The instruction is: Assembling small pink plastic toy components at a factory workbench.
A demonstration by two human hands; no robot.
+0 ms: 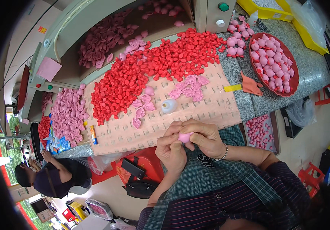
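Note:
Between my two hands, just past the table's near edge, is a small round pink rubber piece (186, 137). My left hand (171, 153) pinches it from the left, thumb and fingertips closed on it. My right hand (205, 138), with a beaded bracelet at the wrist, grips it from the right. Beyond them a small white squeeze bottle (169, 106) with a pointed tip stands on the belt. Limp pink rubber pieces lie on both sides of it, some at the left (140, 109), some at the right (190, 89). Behind is a wide heap of small red parts (149, 63).
A red bowl (296, 73) of pink balls sits on the grey stone top at right, near an orange cloth (251, 83). More limp pink pieces (67, 115) are piled at left, beside a glue tube (93, 135). Another person (54, 172) works at far left.

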